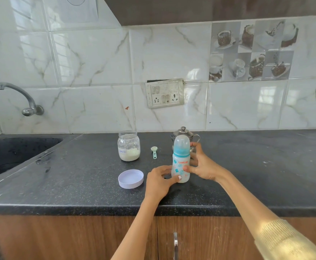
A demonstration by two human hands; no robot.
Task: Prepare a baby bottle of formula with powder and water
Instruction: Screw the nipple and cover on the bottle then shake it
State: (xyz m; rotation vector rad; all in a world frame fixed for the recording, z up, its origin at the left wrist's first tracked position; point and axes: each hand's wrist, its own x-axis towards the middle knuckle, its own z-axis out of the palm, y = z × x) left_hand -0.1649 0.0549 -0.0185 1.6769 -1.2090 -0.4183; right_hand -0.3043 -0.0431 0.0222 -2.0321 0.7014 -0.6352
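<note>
Dark counter (247,166) — baby bottle (180,162) upright, left hand (158,182) and right hand (203,166) both gripping it.

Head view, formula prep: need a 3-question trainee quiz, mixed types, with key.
1. True or false: the white lid is screwed onto the powder jar.
2. Multiple choice: what do the left hand and right hand both hold? A) the scoop B) the baby bottle C) the steel kettle
3. Short answer: where does the scoop lie relative to the powder jar and the baby bottle?

Key:
1. False; the lid lies on the counter in front of the open jar.
2. B; the steel kettle stands behind the bottle.
3. On the counter between them.
</note>
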